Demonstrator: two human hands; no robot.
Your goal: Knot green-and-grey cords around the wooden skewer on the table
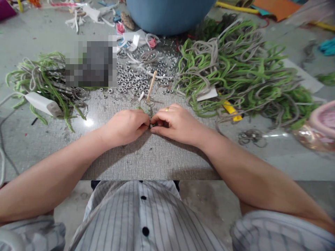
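Note:
My left hand (130,126) and my right hand (175,126) meet near the table's front edge, fingers pinched together. Between them runs a short green-and-grey braided cord (149,111), gripped by both; the fingers hide most of it. Just beyond the fingertips, a metal ring at the cord's far end appears to be looped around a thin wooden stick (152,85), which stands tilted. A wide scatter of metal nuts (132,82) lies behind the stick. On my right hand is a gold-coloured finger ring.
A large tangle of green and grey cords (235,69) lies at right, a smaller bunch (39,75) at left beside a white charger (43,104). Metal rings (252,137) lie front right. A blue tub (171,15) stands at the back. One patch is pixelated.

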